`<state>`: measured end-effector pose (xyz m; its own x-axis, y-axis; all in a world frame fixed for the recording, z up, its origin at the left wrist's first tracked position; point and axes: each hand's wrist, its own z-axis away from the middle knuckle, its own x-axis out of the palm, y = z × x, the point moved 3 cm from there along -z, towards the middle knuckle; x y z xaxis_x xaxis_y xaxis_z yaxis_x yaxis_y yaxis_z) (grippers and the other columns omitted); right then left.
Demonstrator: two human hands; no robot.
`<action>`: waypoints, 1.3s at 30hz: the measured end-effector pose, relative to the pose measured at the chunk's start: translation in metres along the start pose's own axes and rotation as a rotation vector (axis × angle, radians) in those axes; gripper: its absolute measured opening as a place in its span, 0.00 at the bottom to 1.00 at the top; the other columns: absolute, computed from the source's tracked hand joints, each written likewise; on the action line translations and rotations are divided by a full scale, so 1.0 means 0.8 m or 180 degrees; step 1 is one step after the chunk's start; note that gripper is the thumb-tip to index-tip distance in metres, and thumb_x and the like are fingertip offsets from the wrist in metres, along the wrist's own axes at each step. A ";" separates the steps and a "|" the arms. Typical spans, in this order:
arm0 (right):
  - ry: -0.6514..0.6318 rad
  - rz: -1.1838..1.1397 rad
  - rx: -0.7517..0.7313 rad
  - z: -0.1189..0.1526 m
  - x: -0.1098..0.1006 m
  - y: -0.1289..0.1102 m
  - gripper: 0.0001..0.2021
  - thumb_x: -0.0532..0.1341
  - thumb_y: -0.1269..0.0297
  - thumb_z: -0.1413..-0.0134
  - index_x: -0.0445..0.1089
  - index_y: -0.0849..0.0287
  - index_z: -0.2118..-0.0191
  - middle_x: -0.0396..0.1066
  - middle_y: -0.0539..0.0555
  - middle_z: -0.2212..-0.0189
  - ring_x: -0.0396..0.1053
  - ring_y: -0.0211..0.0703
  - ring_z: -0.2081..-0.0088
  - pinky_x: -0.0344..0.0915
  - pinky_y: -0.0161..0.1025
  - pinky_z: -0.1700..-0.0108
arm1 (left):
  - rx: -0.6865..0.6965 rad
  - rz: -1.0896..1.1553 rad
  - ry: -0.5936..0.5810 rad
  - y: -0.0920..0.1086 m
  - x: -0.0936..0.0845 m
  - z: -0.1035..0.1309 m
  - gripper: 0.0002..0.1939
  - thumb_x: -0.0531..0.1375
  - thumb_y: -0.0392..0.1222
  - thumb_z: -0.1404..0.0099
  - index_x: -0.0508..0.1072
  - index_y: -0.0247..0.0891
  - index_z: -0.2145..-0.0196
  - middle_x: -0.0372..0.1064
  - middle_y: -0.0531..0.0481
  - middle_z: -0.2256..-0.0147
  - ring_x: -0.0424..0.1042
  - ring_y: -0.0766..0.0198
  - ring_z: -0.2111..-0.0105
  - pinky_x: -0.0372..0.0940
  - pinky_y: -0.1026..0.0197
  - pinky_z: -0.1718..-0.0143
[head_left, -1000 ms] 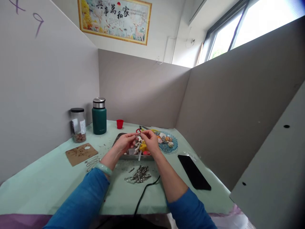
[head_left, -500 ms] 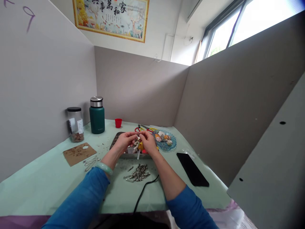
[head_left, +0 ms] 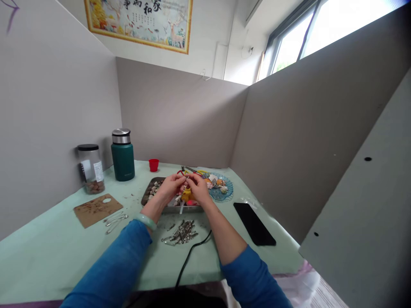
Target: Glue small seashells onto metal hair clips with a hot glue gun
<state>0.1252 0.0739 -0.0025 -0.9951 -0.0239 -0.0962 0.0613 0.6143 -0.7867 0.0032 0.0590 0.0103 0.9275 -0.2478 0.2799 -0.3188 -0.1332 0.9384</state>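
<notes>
Above the metal tray [head_left: 148,188], my left hand [head_left: 170,188] and my right hand [head_left: 198,187] meet at their fingertips. The fingers of both are closed in a pinch around something too small to make out. Small pale pieces, a yellow item [head_left: 186,195] and a red item [head_left: 192,202] lie in the tray under and between my hands. A pile of small metal parts [head_left: 181,232] rests on the table in front of the tray. Right of my right hand, a blue glass plate [head_left: 228,194] holds orange, white and patterned pieces.
At the left stand a jar [head_left: 91,169] and a green flask [head_left: 123,156], with a brown card [head_left: 98,208] and large pins [head_left: 115,220] nearer. A red cup [head_left: 153,165] and pliers [head_left: 192,170] are behind. Right: a black phone [head_left: 254,223]. A cable [head_left: 189,256] crosses the front edge.
The whole view has shifted, so the scene sits slightly further left. My hands have lowered slightly towards me, and more of the tray's left part shows. Their fingertips remain together.
</notes>
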 end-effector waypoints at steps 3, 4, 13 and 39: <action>-0.0065 0.0201 0.0014 0.003 0.002 0.002 0.09 0.57 0.61 0.50 0.70 0.58 0.65 0.69 0.50 0.75 0.67 0.40 0.73 0.65 0.36 0.69 | 0.0058 -0.0254 0.0125 -0.008 -0.006 0.002 0.14 0.66 0.45 0.48 0.67 0.33 0.72 0.65 0.55 0.82 0.58 0.73 0.88 0.53 0.69 0.87; -0.0044 0.0320 -0.0036 0.004 0.002 0.000 0.08 0.57 0.61 0.49 0.70 0.58 0.65 0.69 0.50 0.75 0.67 0.40 0.73 0.65 0.36 0.69 | 0.0128 -0.0362 0.0193 -0.009 -0.007 0.003 0.14 0.65 0.45 0.48 0.67 0.33 0.72 0.66 0.55 0.82 0.58 0.73 0.88 0.54 0.69 0.87; 0.0180 0.0540 -0.0216 0.006 0.002 0.003 0.07 0.57 0.62 0.48 0.69 0.58 0.67 0.71 0.50 0.73 0.69 0.40 0.70 0.65 0.36 0.65 | 0.0218 -0.0172 0.0467 -0.014 -0.012 0.000 0.15 0.67 0.41 0.53 0.69 0.32 0.69 0.68 0.54 0.80 0.61 0.73 0.86 0.58 0.68 0.85; 0.0279 0.0812 -0.0673 0.009 -0.002 -0.011 0.05 0.57 0.64 0.48 0.69 0.57 0.69 0.68 0.52 0.70 0.65 0.40 0.69 0.63 0.37 0.64 | 0.0156 0.0047 0.0843 -0.010 -0.016 0.006 0.14 0.70 0.37 0.55 0.74 0.28 0.71 0.71 0.48 0.80 0.71 0.66 0.80 0.69 0.64 0.75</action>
<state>0.1271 0.0628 0.0006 -0.9533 0.2136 -0.2136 0.3005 0.7419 -0.5994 -0.0067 0.0586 -0.0014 0.9394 0.0088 0.3427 -0.3357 -0.1792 0.9248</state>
